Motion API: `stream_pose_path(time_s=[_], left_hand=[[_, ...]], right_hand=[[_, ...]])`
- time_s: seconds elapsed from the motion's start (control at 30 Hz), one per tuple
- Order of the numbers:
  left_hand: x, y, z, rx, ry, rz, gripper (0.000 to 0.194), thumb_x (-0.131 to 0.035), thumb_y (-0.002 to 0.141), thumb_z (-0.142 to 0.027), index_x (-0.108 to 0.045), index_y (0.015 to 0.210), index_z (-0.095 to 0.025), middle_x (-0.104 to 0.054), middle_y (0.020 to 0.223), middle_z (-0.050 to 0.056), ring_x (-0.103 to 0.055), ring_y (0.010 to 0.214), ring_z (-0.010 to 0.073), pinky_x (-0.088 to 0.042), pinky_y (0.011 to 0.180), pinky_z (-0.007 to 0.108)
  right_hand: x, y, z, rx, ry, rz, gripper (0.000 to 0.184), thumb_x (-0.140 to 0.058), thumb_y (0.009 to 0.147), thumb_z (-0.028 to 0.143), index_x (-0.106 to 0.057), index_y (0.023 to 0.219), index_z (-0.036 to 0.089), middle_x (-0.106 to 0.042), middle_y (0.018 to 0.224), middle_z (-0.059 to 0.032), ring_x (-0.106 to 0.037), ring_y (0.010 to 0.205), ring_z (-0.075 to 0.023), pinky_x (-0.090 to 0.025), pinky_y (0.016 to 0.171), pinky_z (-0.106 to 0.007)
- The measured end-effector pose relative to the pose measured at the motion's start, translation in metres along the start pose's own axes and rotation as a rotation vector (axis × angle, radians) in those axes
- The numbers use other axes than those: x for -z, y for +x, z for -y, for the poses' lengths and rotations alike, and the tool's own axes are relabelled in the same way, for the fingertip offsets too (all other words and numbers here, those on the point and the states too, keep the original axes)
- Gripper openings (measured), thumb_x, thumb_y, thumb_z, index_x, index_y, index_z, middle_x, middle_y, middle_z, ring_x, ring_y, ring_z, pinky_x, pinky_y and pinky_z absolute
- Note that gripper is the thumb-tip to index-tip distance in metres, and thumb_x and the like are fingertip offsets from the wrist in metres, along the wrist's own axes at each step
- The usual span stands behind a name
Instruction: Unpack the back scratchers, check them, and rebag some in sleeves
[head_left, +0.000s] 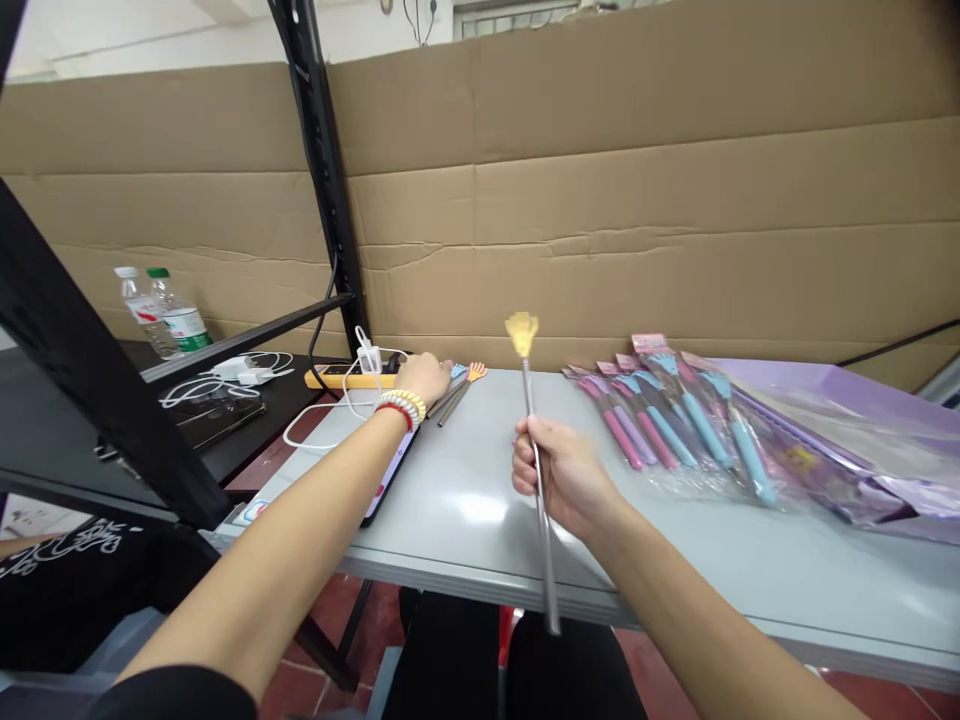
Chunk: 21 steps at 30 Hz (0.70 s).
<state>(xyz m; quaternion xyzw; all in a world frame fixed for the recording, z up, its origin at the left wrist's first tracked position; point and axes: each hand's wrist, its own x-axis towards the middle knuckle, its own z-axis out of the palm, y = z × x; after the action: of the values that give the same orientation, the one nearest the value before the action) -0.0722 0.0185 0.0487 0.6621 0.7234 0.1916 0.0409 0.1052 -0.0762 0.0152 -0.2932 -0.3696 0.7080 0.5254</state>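
Observation:
My right hand (564, 478) is closed round the metal rod of a telescopic back scratcher (537, 500), which stands nearly upright over the grey table (480, 520) with its yellow claw head (521, 333) at the top. My left hand (424, 378) reaches to the far left of the table and rests on two more scratchers (459, 388) lying there, one with an orange head and one with a blue head. Its fingers curl over their rods. Beaded bracelets (400, 407) sit on that wrist.
Packaged pink and blue scratchers (667, 420) lie fanned at the right beside purple plastic bags (847, 440). A yellow power strip (349, 378) with white chargers and cables, a dark tablet (386, 480), two water bottles (161, 312) and a black rack post (322, 170) stand left. Cardboard walls the back.

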Motion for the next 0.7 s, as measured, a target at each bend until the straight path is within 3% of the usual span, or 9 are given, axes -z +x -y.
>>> stream_pose_path(time_s=[0.03, 0.13, 0.17, 0.27, 0.33, 0.47, 0.57, 0.63, 0.7], left_hand=[[0.002, -0.012, -0.009, -0.059, -0.127, 0.080, 0.055, -0.030, 0.090, -0.048, -0.065, 0.093, -0.006, -0.066, 0.100, 0.021, -0.061, 0.095, 0.0265, -0.045, 0.078, 0.031], [0.003, -0.064, -0.035, -0.320, -0.540, 0.613, 0.061, -0.023, 0.089, -0.059, -0.062, 0.091, -0.012, -0.067, 0.088, 0.010, -0.061, 0.074, 0.0172, -0.045, 0.065, 0.027], [0.001, -0.083, -0.041, -0.388, -0.555, 0.683, 0.060, -0.024, 0.088, -0.060, -0.060, 0.088, -0.013, -0.065, 0.079, 0.007, -0.058, 0.068, 0.0155, -0.044, 0.062, 0.026], [-0.007, -0.131, -0.040, -0.418, -0.523, 0.472, 0.050, -0.022, 0.092, -0.054, -0.053, 0.079, -0.016, -0.054, 0.067, 0.000, -0.047, 0.060, 0.0124, -0.036, 0.057, 0.025], [-0.011, -0.152, -0.030, -0.445, -0.436, 0.380, 0.044, -0.022, 0.093, -0.049, -0.049, 0.076, -0.019, -0.050, 0.066, -0.002, -0.045, 0.061, 0.0126, -0.033, 0.057, 0.026], [-0.008, -0.172, -0.014, -0.413, -0.284, 0.329, 0.036, -0.025, 0.094, -0.045, -0.050, 0.083, -0.022, -0.050, 0.063, -0.002, -0.048, 0.062, 0.0154, -0.031, 0.059, 0.027], [0.002, -0.182, -0.022, -0.348, -0.208, 0.256, 0.036, -0.023, 0.095, -0.043, -0.051, 0.090, -0.022, -0.052, 0.062, 0.000, -0.052, 0.063, 0.0183, -0.031, 0.059, 0.028], [0.010, -0.188, -0.033, -0.345, -0.144, 0.211, 0.038, -0.020, 0.096, -0.040, -0.052, 0.086, -0.021, -0.054, 0.062, 0.002, -0.053, 0.063, 0.0198, -0.031, 0.058, 0.029], [0.018, -0.188, -0.042, -0.355, -0.086, 0.182, 0.041, -0.019, 0.096, -0.039, -0.054, 0.085, -0.020, -0.056, 0.063, 0.004, -0.055, 0.062, 0.0207, -0.032, 0.058, 0.030]], right_hand=[[0.001, 0.000, -0.002, 0.099, 0.038, -0.036, 0.023, -0.065, 0.076, 0.035, -0.048, 0.074, 0.019, -0.046, 0.051, 0.0055, -0.044, 0.042, -0.0092, -0.039, 0.042, -0.022], [0.001, 0.003, 0.001, 0.328, 0.120, -0.139, 0.026, -0.066, 0.076, 0.036, -0.047, 0.072, 0.020, -0.049, 0.053, 0.0045, -0.055, 0.055, -0.0124, -0.048, 0.058, -0.027], [0.001, 0.003, 0.005, 0.347, 0.121, -0.156, 0.024, -0.067, 0.076, 0.034, -0.048, 0.073, 0.020, -0.053, 0.056, 0.0034, -0.058, 0.059, -0.0133, -0.049, 0.061, -0.028], [0.011, 0.001, 0.038, 0.374, 0.137, -0.184, 0.018, -0.067, 0.074, 0.026, -0.051, 0.077, 0.019, -0.061, 0.068, 0.0001, -0.062, 0.067, -0.0147, -0.050, 0.062, -0.028], [0.027, -0.003, 0.071, 0.432, 0.186, -0.211, 0.014, -0.063, 0.077, 0.026, -0.051, 0.075, 0.020, -0.058, 0.063, 0.0020, -0.056, 0.055, -0.0111, -0.046, 0.051, -0.024], [0.057, -0.007, 0.124, 0.545, 0.251, -0.225, 0.032, -0.043, 0.091, 0.036, -0.047, 0.064, 0.019, -0.031, 0.043, 0.0075, -0.022, 0.032, -0.0047, -0.019, 0.032, -0.018], [0.048, -0.007, 0.114, 0.633, 0.233, -0.213, 0.043, -0.045, 0.090, 0.041, -0.034, 0.054, 0.019, -0.030, 0.043, 0.0064, -0.026, 0.032, -0.0057, -0.026, 0.034, -0.020], [0.030, -0.007, 0.086, 0.636, 0.175, -0.174, 0.044, -0.051, 0.085, 0.041, -0.030, 0.054, 0.019, -0.037, 0.045, 0.0050, -0.043, 0.040, -0.0091, -0.039, 0.044, -0.024], [0.013, -0.008, 0.059, 0.559, 0.137, -0.132, 0.036, -0.054, 0.082, 0.044, -0.039, 0.059, 0.020, -0.050, 0.055, 0.0019, -0.060, 0.060, -0.0155, -0.048, 0.057, -0.030]])
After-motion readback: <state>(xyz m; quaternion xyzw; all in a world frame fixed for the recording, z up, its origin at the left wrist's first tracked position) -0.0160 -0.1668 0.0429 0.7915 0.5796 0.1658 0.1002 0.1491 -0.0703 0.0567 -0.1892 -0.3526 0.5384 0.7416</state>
